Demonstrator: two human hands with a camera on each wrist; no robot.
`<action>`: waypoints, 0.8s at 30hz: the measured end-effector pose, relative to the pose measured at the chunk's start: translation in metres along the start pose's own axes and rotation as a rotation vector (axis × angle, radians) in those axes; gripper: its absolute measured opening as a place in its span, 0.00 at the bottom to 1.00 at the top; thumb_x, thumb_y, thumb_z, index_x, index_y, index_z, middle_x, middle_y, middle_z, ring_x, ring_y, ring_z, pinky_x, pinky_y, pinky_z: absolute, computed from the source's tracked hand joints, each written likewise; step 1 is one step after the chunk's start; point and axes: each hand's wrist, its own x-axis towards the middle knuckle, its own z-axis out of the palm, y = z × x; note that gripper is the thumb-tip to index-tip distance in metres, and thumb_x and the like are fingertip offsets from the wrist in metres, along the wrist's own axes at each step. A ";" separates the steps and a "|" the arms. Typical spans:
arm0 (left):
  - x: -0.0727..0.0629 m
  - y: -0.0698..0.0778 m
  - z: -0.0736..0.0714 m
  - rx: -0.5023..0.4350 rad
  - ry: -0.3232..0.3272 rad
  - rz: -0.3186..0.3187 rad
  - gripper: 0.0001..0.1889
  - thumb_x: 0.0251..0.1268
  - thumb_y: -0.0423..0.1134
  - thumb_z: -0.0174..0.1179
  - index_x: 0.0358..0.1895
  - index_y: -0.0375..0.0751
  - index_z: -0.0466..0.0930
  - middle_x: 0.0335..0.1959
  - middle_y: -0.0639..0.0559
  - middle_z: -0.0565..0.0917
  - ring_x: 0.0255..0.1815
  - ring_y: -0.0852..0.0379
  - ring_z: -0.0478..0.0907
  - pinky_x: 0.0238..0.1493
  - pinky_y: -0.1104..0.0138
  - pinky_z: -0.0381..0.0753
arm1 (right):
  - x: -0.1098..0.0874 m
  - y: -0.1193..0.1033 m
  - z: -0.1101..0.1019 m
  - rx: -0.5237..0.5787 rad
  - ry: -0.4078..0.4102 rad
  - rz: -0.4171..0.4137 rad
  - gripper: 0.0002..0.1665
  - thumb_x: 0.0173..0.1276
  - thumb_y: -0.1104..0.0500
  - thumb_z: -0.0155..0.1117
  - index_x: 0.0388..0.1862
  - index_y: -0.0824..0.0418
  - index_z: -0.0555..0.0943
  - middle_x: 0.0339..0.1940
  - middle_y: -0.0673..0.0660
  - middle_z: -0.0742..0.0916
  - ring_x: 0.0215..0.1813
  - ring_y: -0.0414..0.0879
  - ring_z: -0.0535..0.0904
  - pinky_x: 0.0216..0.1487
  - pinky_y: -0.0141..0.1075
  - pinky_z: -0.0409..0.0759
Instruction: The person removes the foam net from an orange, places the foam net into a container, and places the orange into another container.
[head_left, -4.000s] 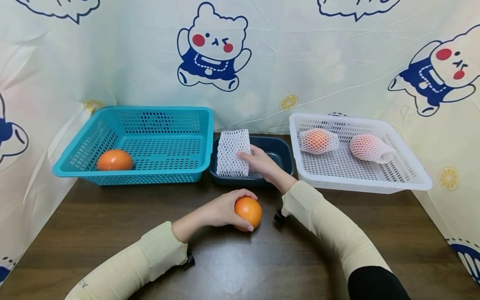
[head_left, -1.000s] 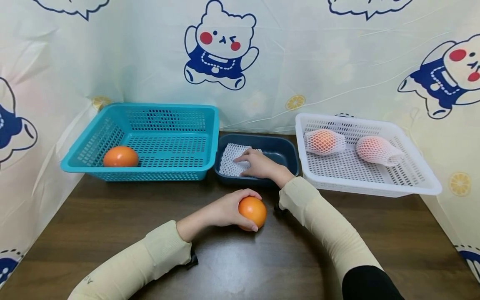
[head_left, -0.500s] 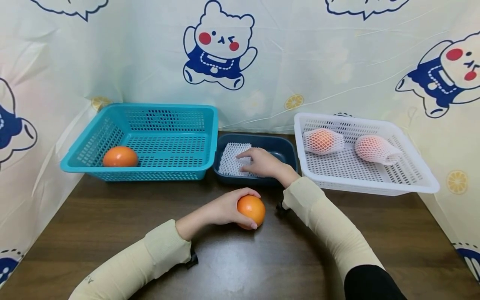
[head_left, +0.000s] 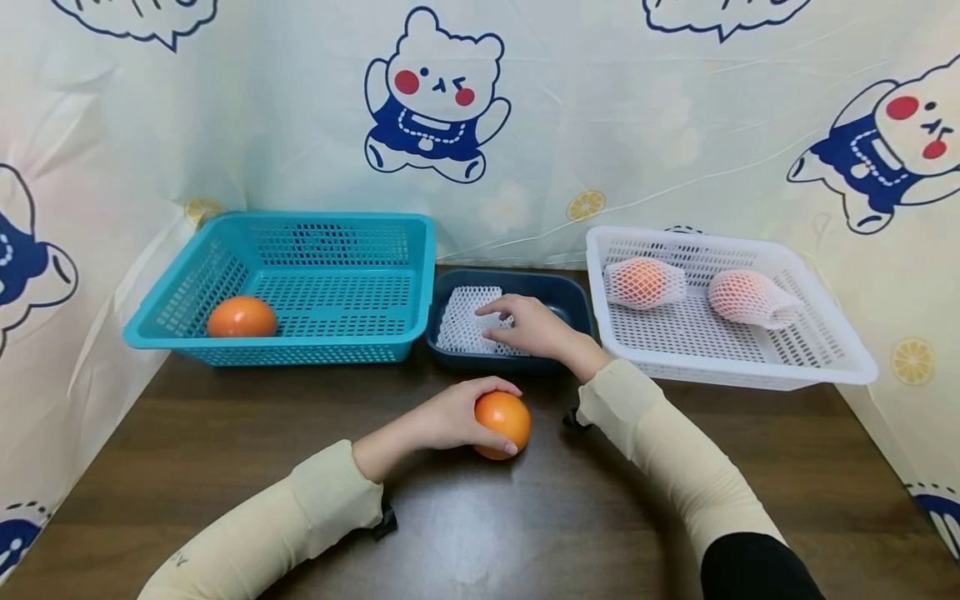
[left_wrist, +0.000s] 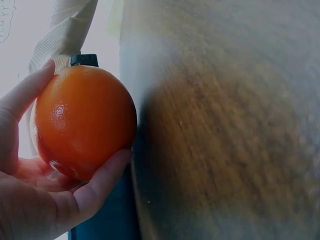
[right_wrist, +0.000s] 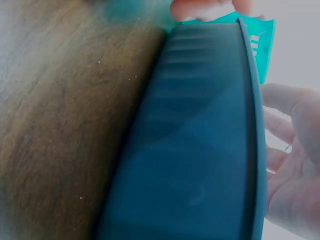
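My left hand (head_left: pixel 457 417) grips an orange (head_left: pixel 504 423) on the wooden table, thumb and fingers curled round its sides. The left wrist view shows the same orange (left_wrist: pixel 85 122) close up, cupped between thumb and fingers. Over a dark blue tray (head_left: pixel 562 292), my right hand (head_left: pixel 536 327) reaches in with thumb and forefinger spread apart. White foam fruit nets (head_left: pixel 467 323) lie flat in the tray, right at those fingertips. In the right wrist view the tray's wall (right_wrist: pixel 195 140) hides part of the right hand (right_wrist: pixel 295 145).
At the left stands a teal basket (head_left: pixel 337 342) with one orange (head_left: pixel 242 317) inside. A white basket (head_left: pixel 697 354) at the right holds two fruits in foam nets, a nearer-left netted fruit (head_left: pixel 643 283) and another netted fruit (head_left: pixel 750 298). A printed curtain hangs behind.
Four seconds ago the right hand held a foam net raised over the tray; it now lies in the tray. The hand has since shifted slightly right. The left hand keeps its grip on the orange.
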 end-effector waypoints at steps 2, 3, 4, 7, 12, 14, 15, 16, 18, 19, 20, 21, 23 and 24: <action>-0.001 0.002 -0.002 -0.002 0.005 0.002 0.33 0.57 0.46 0.76 0.66 0.43 0.75 0.57 0.48 0.79 0.51 0.50 0.75 0.52 0.58 0.79 | -0.002 -0.002 -0.002 0.009 0.013 -0.014 0.22 0.76 0.57 0.65 0.66 0.58 0.81 0.64 0.58 0.83 0.60 0.53 0.79 0.56 0.43 0.82; -0.002 0.003 -0.003 -0.001 0.009 0.002 0.33 0.58 0.46 0.76 0.66 0.43 0.75 0.57 0.48 0.79 0.51 0.50 0.76 0.51 0.58 0.79 | -0.002 -0.003 -0.003 0.014 0.020 -0.020 0.22 0.76 0.57 0.65 0.66 0.58 0.81 0.64 0.58 0.83 0.60 0.53 0.79 0.55 0.43 0.82; -0.003 0.003 -0.005 0.000 0.011 0.002 0.33 0.58 0.47 0.76 0.66 0.43 0.75 0.56 0.48 0.80 0.51 0.50 0.76 0.51 0.58 0.79 | -0.003 -0.004 -0.004 0.018 0.024 -0.024 0.22 0.76 0.57 0.65 0.66 0.58 0.81 0.64 0.58 0.83 0.60 0.53 0.79 0.55 0.43 0.83; -0.005 0.005 -0.010 0.011 0.016 0.005 0.33 0.58 0.47 0.75 0.66 0.43 0.75 0.56 0.49 0.80 0.51 0.49 0.76 0.51 0.58 0.79 | -0.004 -0.006 -0.006 0.040 0.035 -0.027 0.22 0.76 0.57 0.64 0.66 0.59 0.81 0.64 0.58 0.83 0.59 0.53 0.80 0.54 0.44 0.83; -0.009 0.006 -0.018 0.042 0.021 0.014 0.33 0.58 0.47 0.75 0.66 0.42 0.75 0.55 0.48 0.80 0.50 0.49 0.76 0.50 0.58 0.79 | -0.005 -0.007 -0.006 0.096 0.037 -0.023 0.22 0.77 0.58 0.63 0.66 0.61 0.81 0.64 0.58 0.83 0.59 0.53 0.81 0.55 0.43 0.83; -0.010 0.005 -0.019 0.053 0.029 0.019 0.33 0.58 0.47 0.76 0.66 0.42 0.75 0.55 0.48 0.80 0.50 0.49 0.76 0.49 0.58 0.79 | -0.005 -0.007 -0.005 0.124 0.039 -0.025 0.21 0.77 0.58 0.63 0.66 0.61 0.81 0.64 0.58 0.83 0.59 0.53 0.81 0.55 0.43 0.83; -0.011 0.006 -0.020 0.056 0.035 0.020 0.33 0.57 0.47 0.76 0.66 0.42 0.75 0.55 0.48 0.80 0.50 0.49 0.76 0.49 0.58 0.80 | -0.005 -0.007 -0.004 0.140 0.041 -0.027 0.21 0.77 0.58 0.62 0.66 0.62 0.81 0.64 0.58 0.84 0.59 0.53 0.82 0.55 0.43 0.83; -0.012 0.006 -0.021 0.056 0.042 0.019 0.34 0.57 0.47 0.76 0.66 0.41 0.75 0.55 0.48 0.80 0.50 0.49 0.76 0.49 0.58 0.80 | -0.005 -0.007 -0.004 0.153 0.044 -0.028 0.21 0.77 0.59 0.62 0.65 0.62 0.81 0.63 0.58 0.84 0.58 0.53 0.82 0.55 0.43 0.83; -0.014 0.007 -0.023 0.061 0.057 0.019 0.34 0.56 0.47 0.76 0.65 0.41 0.76 0.55 0.48 0.80 0.50 0.49 0.76 0.49 0.58 0.80 | -0.006 -0.008 -0.003 0.179 0.053 -0.029 0.20 0.77 0.59 0.62 0.65 0.63 0.81 0.62 0.58 0.84 0.58 0.53 0.82 0.54 0.43 0.83; -0.015 0.008 -0.024 0.064 0.064 0.020 0.34 0.56 0.47 0.76 0.65 0.41 0.76 0.55 0.48 0.80 0.50 0.49 0.76 0.49 0.58 0.80 | -0.006 -0.008 -0.002 0.190 0.059 -0.030 0.20 0.77 0.59 0.62 0.65 0.63 0.81 0.62 0.58 0.85 0.58 0.53 0.82 0.54 0.42 0.84; -0.016 0.009 -0.025 0.067 0.072 0.017 0.34 0.56 0.47 0.77 0.65 0.41 0.76 0.55 0.48 0.80 0.50 0.49 0.76 0.49 0.58 0.80 | -0.006 -0.008 -0.002 0.201 0.065 -0.031 0.20 0.77 0.59 0.62 0.65 0.63 0.81 0.62 0.58 0.85 0.57 0.53 0.83 0.54 0.42 0.84; -0.018 0.010 -0.027 0.067 0.080 0.010 0.34 0.56 0.47 0.77 0.66 0.42 0.76 0.55 0.49 0.80 0.50 0.49 0.76 0.49 0.58 0.80 | -0.006 -0.009 -0.001 0.213 0.073 -0.032 0.20 0.77 0.59 0.62 0.64 0.64 0.81 0.61 0.58 0.85 0.57 0.53 0.83 0.54 0.42 0.84; -0.020 0.012 -0.031 0.074 0.091 0.008 0.34 0.56 0.47 0.77 0.66 0.42 0.76 0.56 0.49 0.80 0.51 0.49 0.76 0.48 0.57 0.81 | -0.006 -0.009 0.000 0.235 0.086 -0.034 0.20 0.77 0.59 0.62 0.65 0.64 0.81 0.61 0.58 0.85 0.57 0.53 0.82 0.55 0.43 0.83; -0.021 0.013 -0.033 0.076 0.095 0.007 0.34 0.57 0.47 0.77 0.66 0.43 0.75 0.56 0.48 0.80 0.51 0.48 0.76 0.48 0.57 0.81 | -0.006 -0.009 0.000 0.248 0.093 -0.035 0.20 0.77 0.59 0.61 0.65 0.64 0.81 0.61 0.59 0.85 0.57 0.53 0.82 0.55 0.43 0.83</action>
